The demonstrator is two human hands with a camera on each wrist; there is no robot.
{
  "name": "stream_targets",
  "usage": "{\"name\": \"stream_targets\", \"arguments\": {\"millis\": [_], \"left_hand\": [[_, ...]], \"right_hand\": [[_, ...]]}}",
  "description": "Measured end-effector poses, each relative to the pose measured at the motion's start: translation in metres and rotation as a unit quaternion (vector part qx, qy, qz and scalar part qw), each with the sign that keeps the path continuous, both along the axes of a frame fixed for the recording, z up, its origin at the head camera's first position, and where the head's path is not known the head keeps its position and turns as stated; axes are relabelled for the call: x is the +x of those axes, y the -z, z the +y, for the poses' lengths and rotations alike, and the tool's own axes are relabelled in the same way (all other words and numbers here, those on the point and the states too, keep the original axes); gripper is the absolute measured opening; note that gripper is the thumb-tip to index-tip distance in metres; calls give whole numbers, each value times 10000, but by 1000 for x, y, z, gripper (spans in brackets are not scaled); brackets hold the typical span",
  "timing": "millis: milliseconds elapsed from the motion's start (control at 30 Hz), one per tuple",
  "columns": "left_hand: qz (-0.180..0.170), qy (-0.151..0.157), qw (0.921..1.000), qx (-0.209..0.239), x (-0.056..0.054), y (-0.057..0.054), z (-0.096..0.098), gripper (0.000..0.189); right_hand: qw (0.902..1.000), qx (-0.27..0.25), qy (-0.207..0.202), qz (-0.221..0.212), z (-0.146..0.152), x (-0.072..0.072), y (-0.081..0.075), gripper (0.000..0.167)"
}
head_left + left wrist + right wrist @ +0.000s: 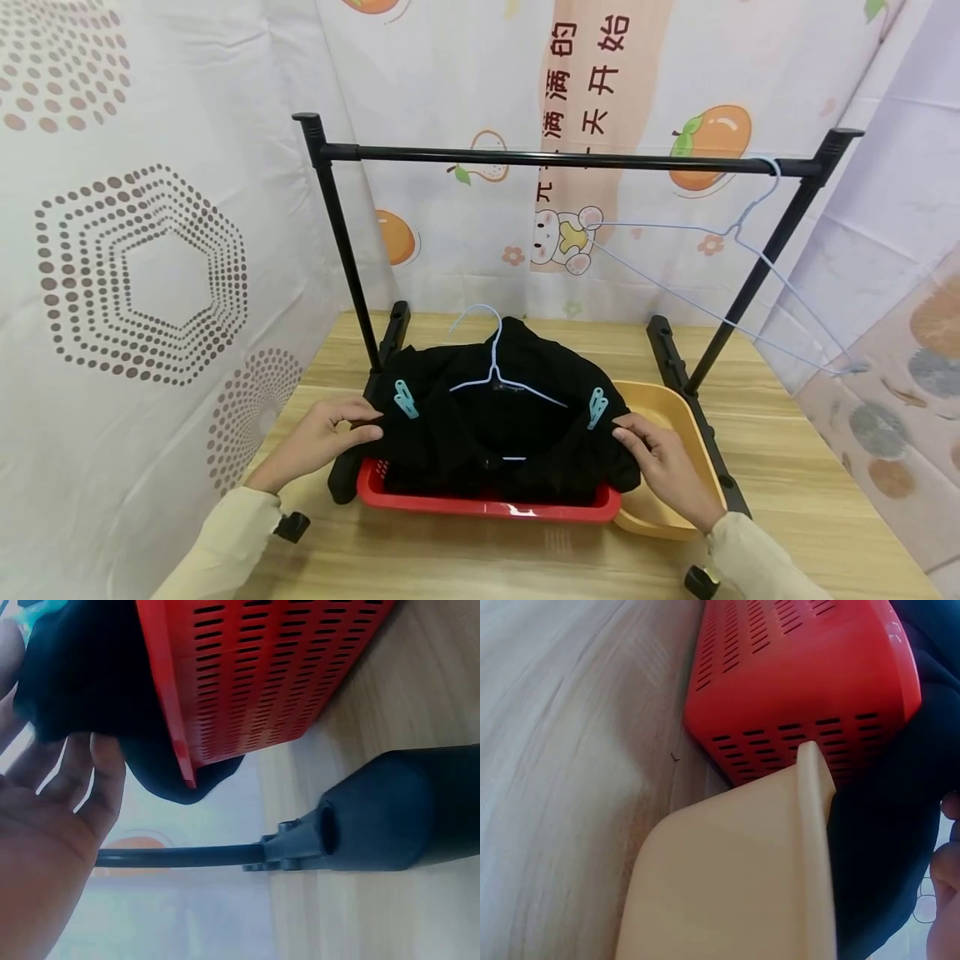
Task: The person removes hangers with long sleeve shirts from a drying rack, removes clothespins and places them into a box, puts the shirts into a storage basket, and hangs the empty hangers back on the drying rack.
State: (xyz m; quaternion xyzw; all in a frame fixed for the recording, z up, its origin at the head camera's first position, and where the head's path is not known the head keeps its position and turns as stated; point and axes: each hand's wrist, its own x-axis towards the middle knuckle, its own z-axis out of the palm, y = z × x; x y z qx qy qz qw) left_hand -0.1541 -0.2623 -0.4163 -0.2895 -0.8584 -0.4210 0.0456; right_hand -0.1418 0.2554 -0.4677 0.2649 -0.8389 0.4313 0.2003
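Observation:
A black garment [450, 437] with a collar is heaped over the red basket [487, 507]. A light blue wire hanger [494, 367] sits in its neck, with the hook standing up above the collar. One teal clothespin [406, 400] is on the left shoulder and another clothespin [597, 408] on the right. My left hand [322, 437] pinches the garment's left edge between thumb and fingers; in the left wrist view the cloth hides part of those fingers. At the opposite edge, my right hand [663, 462] pinches the cloth, and the right wrist view shows only its fingertips.
Behind and around the basket stands a black rack [562, 158] with a crossbar and feet on the wooden table [450, 558]. A bare blue hanger [738, 227] hooks over the bar's right end. To the right, a yellow tub [660, 400] adjoins the red basket, partly under the garment.

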Motion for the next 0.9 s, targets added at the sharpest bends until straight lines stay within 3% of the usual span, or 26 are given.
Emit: {"name": "stream_targets", "arguments": {"millis": [133, 300, 567, 733, 900], "left_hand": [[-78, 134, 9997, -164, 0, -1, 0, 18], [-56, 56, 9996, -283, 0, -1, -3, 20], [-63, 408, 9989, -208, -3, -2, -5, 21], [-89, 320, 9993, -143, -3, -2, -5, 19], [-12, 174, 9998, -49, -3, -2, -6, 17]], "right_hand": [[9999, -48, 25, 110, -2, -1, -1, 33], [9998, 143, 82, 83, -2, -1, -5, 32], [9992, 391, 77, 81, 1, -3, -7, 26], [9984, 552, 121, -4, 0, -6, -11, 22], [9973, 726, 142, -35, -4, -7, -29, 21]]}}
